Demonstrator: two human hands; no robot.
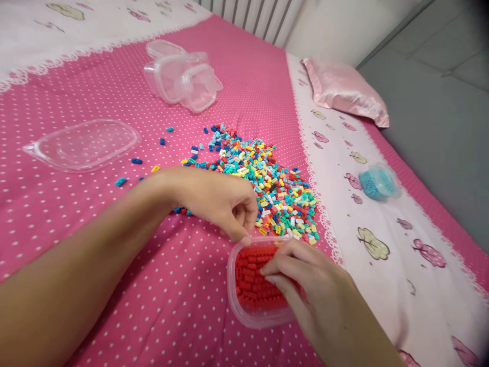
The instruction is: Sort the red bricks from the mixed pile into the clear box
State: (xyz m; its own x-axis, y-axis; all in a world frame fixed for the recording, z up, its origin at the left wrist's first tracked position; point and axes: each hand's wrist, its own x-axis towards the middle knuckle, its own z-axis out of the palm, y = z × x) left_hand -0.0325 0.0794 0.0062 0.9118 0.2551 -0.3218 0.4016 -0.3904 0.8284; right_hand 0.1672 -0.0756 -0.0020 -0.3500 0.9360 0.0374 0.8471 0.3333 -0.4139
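A clear plastic container (232, 293) holds red toy building bricks (252, 278) packed in rows. My left hand (217, 199) is curled at its far left corner, thumb and fingertips pinching the rim. Over the container's right side is my right hand (311, 280), its thumb and fingers pressed together right at the red bricks; whatever they pinch is hidden. Just beyond the container spreads a heap of mixed small building bricks (282, 193), in blue, yellow, green, white and red. My left wrist and hand cover part of that heap.
A clear lid (87, 145) lies to the left on the pink dotted bedspread (183, 316). Several empty plastic containers (179, 76) are piled farther back. At right stands a container of blue bricks (378, 182); a pink pillow (344, 92) lies behind it.
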